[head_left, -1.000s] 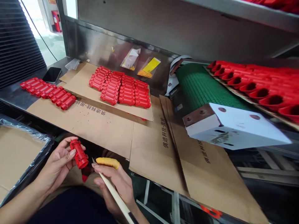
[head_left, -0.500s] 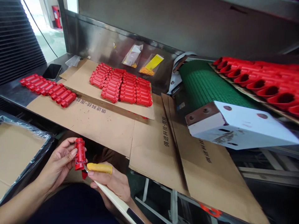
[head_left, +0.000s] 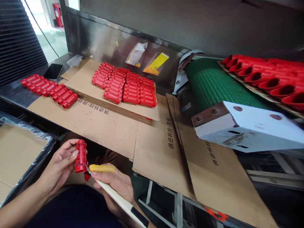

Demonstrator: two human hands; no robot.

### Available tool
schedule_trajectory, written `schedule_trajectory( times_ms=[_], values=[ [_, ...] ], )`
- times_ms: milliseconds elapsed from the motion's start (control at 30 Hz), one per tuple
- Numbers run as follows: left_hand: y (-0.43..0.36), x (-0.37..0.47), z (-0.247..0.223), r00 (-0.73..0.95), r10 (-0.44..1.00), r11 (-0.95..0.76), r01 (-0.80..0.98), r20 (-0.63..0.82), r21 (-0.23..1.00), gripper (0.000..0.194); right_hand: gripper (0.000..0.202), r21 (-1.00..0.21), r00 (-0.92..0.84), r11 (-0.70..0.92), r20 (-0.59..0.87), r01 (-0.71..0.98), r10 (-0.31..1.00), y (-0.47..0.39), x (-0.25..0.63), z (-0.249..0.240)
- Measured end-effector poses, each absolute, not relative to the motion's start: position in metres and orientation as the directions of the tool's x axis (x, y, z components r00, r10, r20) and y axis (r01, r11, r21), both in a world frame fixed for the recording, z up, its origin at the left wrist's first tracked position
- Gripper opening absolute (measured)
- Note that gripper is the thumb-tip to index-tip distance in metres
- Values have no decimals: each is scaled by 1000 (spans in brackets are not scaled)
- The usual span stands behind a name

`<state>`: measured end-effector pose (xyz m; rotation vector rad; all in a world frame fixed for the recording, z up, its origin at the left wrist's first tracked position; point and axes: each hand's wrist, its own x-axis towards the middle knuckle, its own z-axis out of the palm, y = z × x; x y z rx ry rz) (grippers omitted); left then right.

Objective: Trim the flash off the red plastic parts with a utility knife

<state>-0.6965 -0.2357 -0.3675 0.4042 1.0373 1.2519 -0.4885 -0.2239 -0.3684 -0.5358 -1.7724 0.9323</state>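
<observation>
My left hand (head_left: 62,164) is closed around a red plastic tube-shaped part (head_left: 81,155), thumb on its side, above my lap. The part stands nearly upright, its open face with a dark outlined edge turned towards me. In my right hand (head_left: 120,185) is a knife (head_left: 118,200) with a long cream handle and a short metal blade. A yellow finger cot (head_left: 102,168) covers the index finger lying along it. The blade tip is at the lower right edge of the red part; whether it touches cannot be made out.
Similar red parts (head_left: 136,90) lie in rows on cardboard (head_left: 123,136) over the metal bench, with another row (head_left: 49,88) beside a phone (head_left: 53,72). At right, a green conveyor belt (head_left: 209,82) carries more parts (head_left: 282,79). A plastic-lined box (head_left: 21,148) stands at left.
The view has shifted slightly, so the bench and conveyor sit a little differently. Both hands keep their holds; the red part and knife have barely moved.
</observation>
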Motion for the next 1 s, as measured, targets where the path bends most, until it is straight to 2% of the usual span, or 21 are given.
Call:
schedule_trajectory(
  times_ms=[367,433,567,600,667,733,800,900,1000],
  values=[
    [-236,-697,-369,-25,896,352,-569,-443,744,45,23,-771,-424,636,589,-38,688,-217,-488,-366],
    [-235,-696,-368,-34,892,354,-569,-451,742,48,22,-726,-475,688,607,-6,637,-214,-486,-366],
    [-233,-694,-367,-38,889,355,-574,-457,738,47,24,-550,-589,830,642,93,491,-213,-483,-372],
    [-233,-694,-366,-36,888,357,-577,-459,735,46,26,-540,-569,833,651,116,502,-214,-483,-375],
    [-233,-694,-366,-37,888,355,-580,-459,733,45,27,-638,-371,746,656,194,657,-217,-485,-379],
    [-234,-694,-366,-40,894,343,-578,-445,740,45,28,-799,-76,565,562,205,823,-220,-488,-381],
    [-234,-694,-365,-30,905,332,-573,-424,749,42,26,-869,22,468,477,159,878,-222,-490,-381],
    [-234,-695,-364,-31,912,321,-565,-409,760,39,20,-807,-169,585,567,84,806,-221,-492,-377],
    [-234,-697,-365,-44,904,336,-543,-425,770,44,24,-741,-309,671,644,-24,700,-219,-490,-371]
  ],
)
